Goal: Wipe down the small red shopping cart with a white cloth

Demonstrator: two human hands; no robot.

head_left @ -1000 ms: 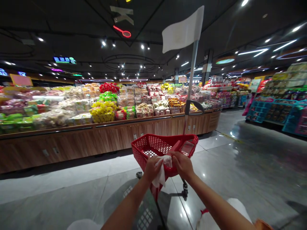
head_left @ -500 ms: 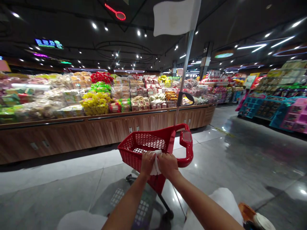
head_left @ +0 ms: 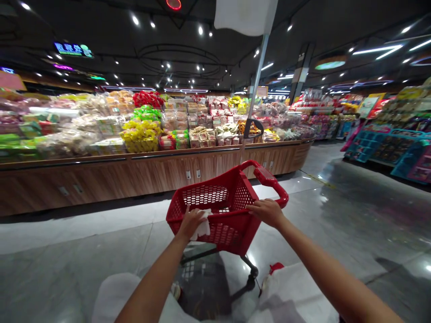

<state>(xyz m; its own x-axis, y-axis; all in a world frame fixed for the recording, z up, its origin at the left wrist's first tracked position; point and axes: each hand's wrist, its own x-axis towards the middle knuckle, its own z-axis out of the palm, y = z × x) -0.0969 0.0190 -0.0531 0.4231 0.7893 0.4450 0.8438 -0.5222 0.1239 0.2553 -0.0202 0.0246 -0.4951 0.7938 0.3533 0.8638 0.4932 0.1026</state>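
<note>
A red plastic shopping cart (head_left: 232,240) with a mesh basket stands right in front of me, its handle turned to the right. On the near rim, toward the basket's left end, my left hand (head_left: 190,222) is closed over a crumpled white cloth (head_left: 203,228), pressing it against the edge. Whether it is fabric or paper I cannot tell. My right hand (head_left: 267,211) is closed on the cart's near corner, just below the handle (head_left: 267,176). The visible inside of the basket shows no goods.
A pole (head_left: 258,74) with a white flag (head_left: 246,17) rises behind the cart. Beyond it runs a long wooden counter (head_left: 161,172) piled with packaged snacks (head_left: 141,134). Blue and pink display racks (head_left: 377,139) stand at the right. The floor (head_left: 336,224) is shiny grey.
My hands, together on the white cloth before, have separated. The left moved left along the rim with the cloth; the right let go of it and took the cart's corner. The cart has turned slightly.
</note>
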